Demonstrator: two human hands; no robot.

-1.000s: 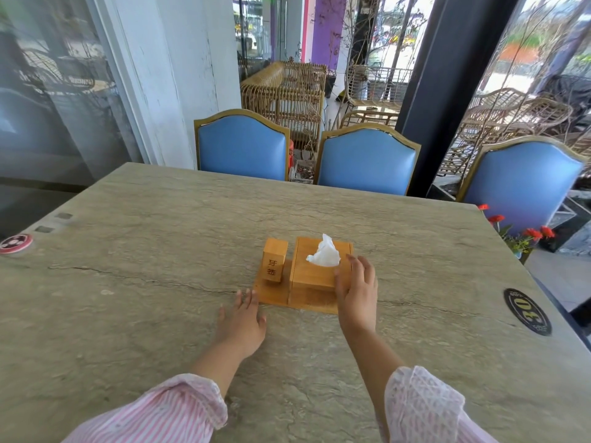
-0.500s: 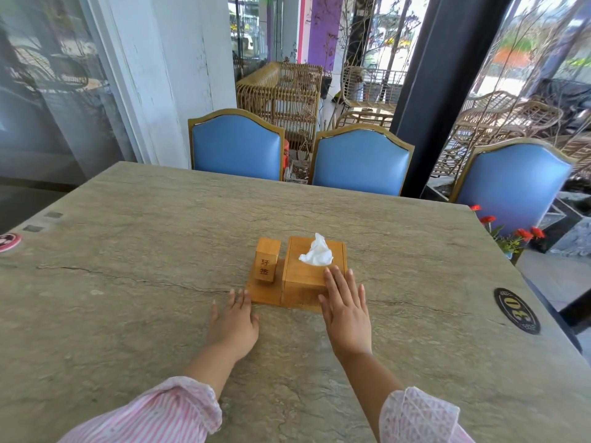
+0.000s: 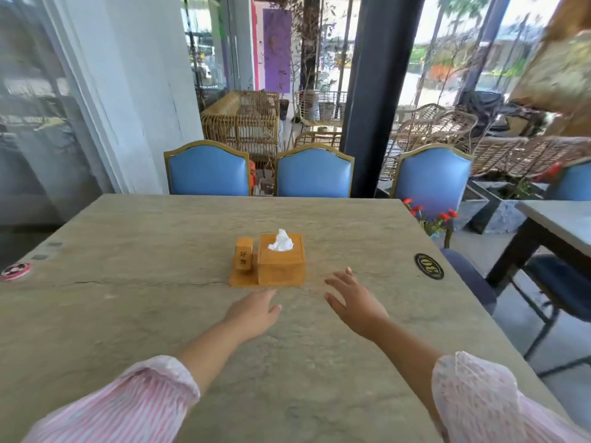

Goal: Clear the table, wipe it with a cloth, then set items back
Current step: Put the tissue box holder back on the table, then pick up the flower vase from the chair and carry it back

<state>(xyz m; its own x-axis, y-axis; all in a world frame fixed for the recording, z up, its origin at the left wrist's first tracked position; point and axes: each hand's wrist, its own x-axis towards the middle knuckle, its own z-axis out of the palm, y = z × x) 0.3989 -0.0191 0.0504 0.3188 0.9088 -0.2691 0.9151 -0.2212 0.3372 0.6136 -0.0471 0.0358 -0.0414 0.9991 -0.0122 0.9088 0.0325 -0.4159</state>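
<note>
Near the tissue box (image 3: 280, 263), the left hand (image 3: 252, 311) stretches palm-down at six o'clock, the right hand (image 3: 355, 302) at four o'clock, fingers spread, both empty.

this is a restaurant or café dining area. the stone worktop (image 3: 160, 314) carries a round disc (image 3: 429, 266) marked 30 and a wooden tissue box (image 3: 281, 263) with a toothpick holder (image 3: 244, 258) beside it. matching blue chairs (image 3: 208, 171) line its far edge, a second table (image 3: 556, 219) stands at right, and wicker seating (image 3: 441, 123) fills the space behind.
</note>
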